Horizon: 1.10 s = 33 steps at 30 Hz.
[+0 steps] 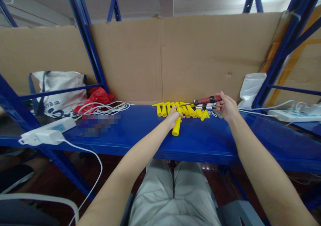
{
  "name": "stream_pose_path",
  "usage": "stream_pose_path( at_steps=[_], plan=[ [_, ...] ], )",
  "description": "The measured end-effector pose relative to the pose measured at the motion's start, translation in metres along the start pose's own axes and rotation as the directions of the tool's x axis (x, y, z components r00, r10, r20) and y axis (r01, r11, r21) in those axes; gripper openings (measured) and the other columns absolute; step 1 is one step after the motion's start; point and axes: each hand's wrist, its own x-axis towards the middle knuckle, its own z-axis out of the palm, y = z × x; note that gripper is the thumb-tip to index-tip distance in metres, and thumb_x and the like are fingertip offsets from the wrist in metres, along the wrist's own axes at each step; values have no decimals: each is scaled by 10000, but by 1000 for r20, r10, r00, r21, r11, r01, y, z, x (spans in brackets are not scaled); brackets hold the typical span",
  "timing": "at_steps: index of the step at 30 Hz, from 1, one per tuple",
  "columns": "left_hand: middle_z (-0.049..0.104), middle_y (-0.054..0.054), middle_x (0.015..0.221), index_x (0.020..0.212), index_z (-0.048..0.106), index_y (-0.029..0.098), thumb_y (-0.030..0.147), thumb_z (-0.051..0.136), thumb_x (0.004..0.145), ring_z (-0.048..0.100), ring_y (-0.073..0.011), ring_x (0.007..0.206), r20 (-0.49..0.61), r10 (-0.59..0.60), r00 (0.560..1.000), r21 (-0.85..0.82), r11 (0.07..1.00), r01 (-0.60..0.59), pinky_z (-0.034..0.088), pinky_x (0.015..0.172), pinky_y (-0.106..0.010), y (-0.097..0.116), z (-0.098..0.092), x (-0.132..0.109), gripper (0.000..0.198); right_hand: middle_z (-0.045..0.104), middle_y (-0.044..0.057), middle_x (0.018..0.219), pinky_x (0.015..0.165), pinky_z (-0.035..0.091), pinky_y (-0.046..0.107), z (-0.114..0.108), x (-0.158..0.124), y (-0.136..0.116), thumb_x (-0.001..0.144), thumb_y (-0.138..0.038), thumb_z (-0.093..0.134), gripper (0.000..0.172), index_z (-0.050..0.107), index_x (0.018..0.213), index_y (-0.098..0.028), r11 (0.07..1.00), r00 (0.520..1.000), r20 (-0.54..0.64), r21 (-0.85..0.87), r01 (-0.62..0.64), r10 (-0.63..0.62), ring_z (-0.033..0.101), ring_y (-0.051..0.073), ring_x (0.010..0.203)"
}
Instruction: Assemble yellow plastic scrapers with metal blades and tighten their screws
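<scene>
My left hand (173, 116) is closed round a yellow plastic tube-shaped part (176, 127) that rests on the blue shelf (140, 135). My right hand (227, 106) grips a screwdriver with a red and black handle (207, 100), its thin shaft pointing left towards the part. A row of several more yellow parts (184, 110) lies just behind my left hand, between both hands.
A cardboard sheet (175, 55) backs the shelf. At the left lie a white power strip (47, 132), coiled white cables (105, 107), a red bag (96, 97) and a white tote bag (60, 89). A white pouch (250, 87) and another power strip (291, 115) sit at the right.
</scene>
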Motion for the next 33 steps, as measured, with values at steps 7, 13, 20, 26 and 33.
stream_pose_path(
  at_steps=[7,13,20,26,33],
  plan=[
    [634,-83,1052,1340,338,253,-38,505,664,674,-152,670,-5,-12,1000,-7,1000,12,389,433,-176,2,0,-1,755,543,-49,515,356,390,160,2,-3,-5,716,-391,734,301,521,678,-181,999,998,69,36,3,-5,473,54,372],
    [612,-110,1128,1371,299,242,-37,476,668,671,-145,689,3,-29,1000,-9,1000,29,379,415,-171,4,1,-5,776,447,-82,458,295,298,159,-1,2,2,643,-416,777,393,451,641,-196,1000,1000,-6,30,10,-10,398,46,330],
    [615,-95,1106,1382,292,258,-44,466,692,663,-132,674,9,-11,1000,-6,1000,11,396,431,-179,3,0,-4,773,349,-95,379,290,270,165,-2,2,2,719,-464,704,316,558,727,-184,1000,1000,15,-11,-12,12,335,54,303],
    [629,-89,1105,1404,266,274,-51,492,663,660,-133,673,-13,5,1000,-30,1000,-5,396,444,-179,-1,-2,2,841,557,-25,523,360,374,171,3,-4,-4,752,-423,695,276,570,733,-177,1000,996,85,10,-14,13,474,68,397],
    [598,-99,1178,1395,268,278,-26,497,668,665,-122,696,-22,2,1000,2,1000,-2,398,450,-162,0,-1,0,821,452,-66,478,306,291,161,-1,1,0,687,-447,746,397,449,621,-191,1000,998,68,6,-2,1,374,41,345]
  ],
)
